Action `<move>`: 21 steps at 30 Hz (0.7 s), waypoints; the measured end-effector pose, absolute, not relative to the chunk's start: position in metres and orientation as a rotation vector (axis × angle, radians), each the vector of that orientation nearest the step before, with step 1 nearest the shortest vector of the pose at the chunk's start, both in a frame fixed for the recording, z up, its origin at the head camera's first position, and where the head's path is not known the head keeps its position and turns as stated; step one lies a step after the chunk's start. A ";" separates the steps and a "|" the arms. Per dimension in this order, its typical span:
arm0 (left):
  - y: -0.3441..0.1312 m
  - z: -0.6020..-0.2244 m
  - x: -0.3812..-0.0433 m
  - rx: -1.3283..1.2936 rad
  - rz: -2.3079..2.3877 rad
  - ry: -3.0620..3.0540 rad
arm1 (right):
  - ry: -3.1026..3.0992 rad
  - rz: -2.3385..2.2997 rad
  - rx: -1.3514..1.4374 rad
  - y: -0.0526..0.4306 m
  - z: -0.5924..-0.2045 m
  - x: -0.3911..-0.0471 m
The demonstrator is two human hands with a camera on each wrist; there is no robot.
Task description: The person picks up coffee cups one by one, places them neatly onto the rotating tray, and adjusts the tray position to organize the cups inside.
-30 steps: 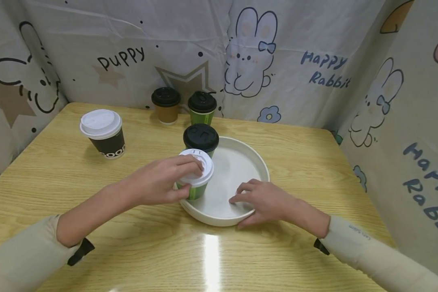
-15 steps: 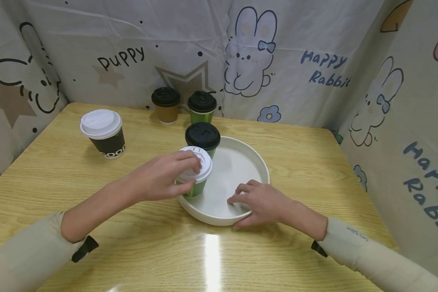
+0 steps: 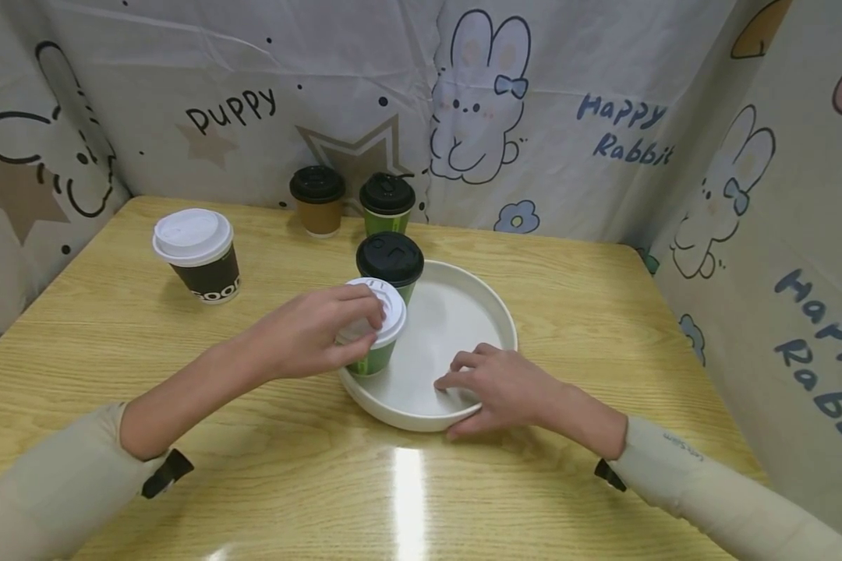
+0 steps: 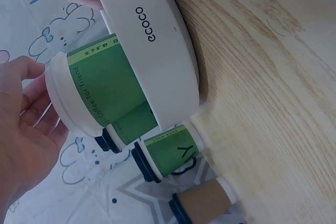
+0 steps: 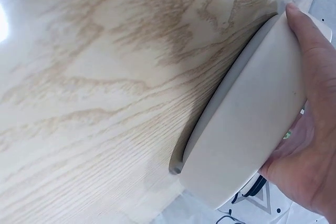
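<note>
My left hand (image 3: 323, 331) holds a green paper cup (image 3: 373, 360) by its white lid (image 3: 393, 308), fingers bent over the top and thumb at the near side. In the left wrist view, the thumb meets the edge of the lid (image 4: 68, 95). The cup stands upright at the left inside a round white tray (image 3: 456, 312). Directly behind it stands a green cup with a black lid (image 3: 390, 259), partly hidden. My right hand (image 3: 505, 389) grips the tray's near right rim, thumb outside and fingers inside. The right wrist view shows the tray wall (image 5: 247, 108) beside that thumb.
A black cup with a white lid (image 3: 199, 253) stands at the left of the wooden table (image 3: 274, 452). Along the back are a brown cup (image 3: 319, 214) and another green cup (image 3: 387, 220), both black-lidded. A printed cloth (image 3: 568, 70) hangs behind and to both sides.
My left hand and the white-lidded cup have shifted slightly back and left within the tray. The black-lidded cup behind it has moved slightly back and right. My right hand stays at the rim.
</note>
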State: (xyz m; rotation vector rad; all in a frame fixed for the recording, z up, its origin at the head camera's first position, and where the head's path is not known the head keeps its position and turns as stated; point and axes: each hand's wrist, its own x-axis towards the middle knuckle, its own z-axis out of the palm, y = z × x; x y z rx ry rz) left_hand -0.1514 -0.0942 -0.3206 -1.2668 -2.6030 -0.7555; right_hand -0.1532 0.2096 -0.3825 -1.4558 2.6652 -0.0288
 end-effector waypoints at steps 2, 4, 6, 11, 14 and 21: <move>-0.094 -0.321 -0.151 -1.264 -0.758 -2.600 | 2.660 -0.020 -1.468 0.210 -0.382 -0.154; -0.094 -0.321 -0.151 -1.262 -0.760 -2.600 | 2.658 -0.012 -1.475 0.210 -0.382 -0.155; -0.094 -0.321 -0.151 -1.258 -0.762 -2.603 | 2.654 -0.007 -1.478 0.211 -0.382 -0.156; -0.094 -0.321 -0.150 -1.247 -0.771 -2.619 | 2.629 -0.005 -1.491 0.212 -0.382 -0.157; -0.095 -0.321 -0.151 -1.244 -0.773 -2.620 | 2.611 -0.001 -1.503 0.213 -0.381 -0.158; -0.095 -0.322 -0.152 -1.246 -0.767 -2.613 | 2.596 -0.007 -1.532 0.215 -0.380 -0.161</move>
